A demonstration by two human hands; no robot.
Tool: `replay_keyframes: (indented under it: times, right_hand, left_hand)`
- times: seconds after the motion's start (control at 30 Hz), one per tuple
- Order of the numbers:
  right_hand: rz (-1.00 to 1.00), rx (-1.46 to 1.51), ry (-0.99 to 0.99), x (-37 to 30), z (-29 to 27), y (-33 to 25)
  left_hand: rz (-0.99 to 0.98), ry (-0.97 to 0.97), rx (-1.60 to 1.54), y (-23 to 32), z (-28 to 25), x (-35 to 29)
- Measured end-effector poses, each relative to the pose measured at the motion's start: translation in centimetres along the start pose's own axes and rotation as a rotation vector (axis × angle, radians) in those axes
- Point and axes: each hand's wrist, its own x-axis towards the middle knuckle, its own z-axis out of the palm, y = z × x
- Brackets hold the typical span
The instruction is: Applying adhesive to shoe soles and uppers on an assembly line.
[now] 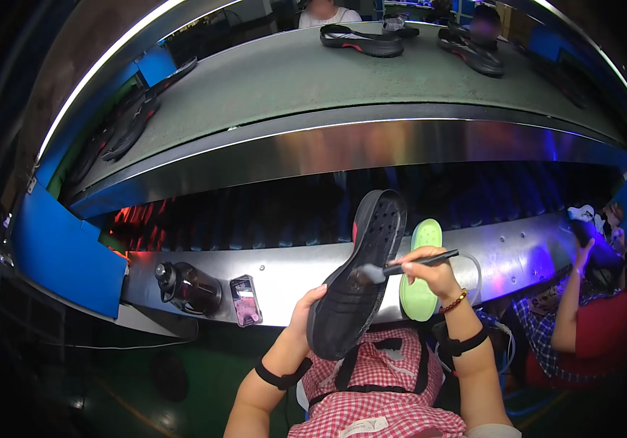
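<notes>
My left hand [304,309] grips a black shoe sole [350,299] by its left edge, tilted with the inner side facing up. Small holes dot its far end, and a red patch marks its left side. In my right hand [434,276] is a black-handled brush [421,261], pinched between the fingers. Its pale bristles touch the middle of the sole's inner face, where a whitish smear shows. Partly behind my right hand, a lime-green insole-shaped piece [419,301] lies on the metal ledge. The fingers under the sole are hidden.
A dark bottle [189,288] and a phone [245,301] rest on the metal ledge [302,264] to the left. Beyond runs a green conveyor belt [269,95] carrying several black soles [361,42]. At right, a co-worker's arm [569,306] reaches in beside another dark sole.
</notes>
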Motion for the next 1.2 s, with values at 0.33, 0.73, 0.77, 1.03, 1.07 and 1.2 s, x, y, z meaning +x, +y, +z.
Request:
replay_keyframes:
  times: [0.33,0.73,0.77,1.03,1.07,1.2]
  right_hand:
    - [-0.245,-0.333,0.388,2.3,-2.0,1.8]
    - [-0.463,-1.05,0.263,-2.4,8.2,2.5]
    - [-0.466,-1.037,0.235,-2.9,8.4,2.5]
    - [-0.518,-0.761,-0.014,-7.9,12.6,1.5]
    - [-0.505,-0.696,-0.056,-8.0,12.2,1.0]
    - [-0.126,-0.33,-0.221,-7.0,7.6,-1.0]
  left_hand:
    - [-0.046,-0.065,-0.151,-1.5,0.6,-0.1]
    - [-0.094,0.014,-0.115,-1.6,-1.5,0.2]
    - [-0.088,0.044,-0.119,-1.6,-1.7,0.1]
    - [0.042,0.073,-0.091,0.7,-2.8,0.4]
    - [0.071,0.09,-0.043,0.6,-2.0,0.2]
    - [0.009,0.092,-0.063,0.1,-1.4,-1.1]
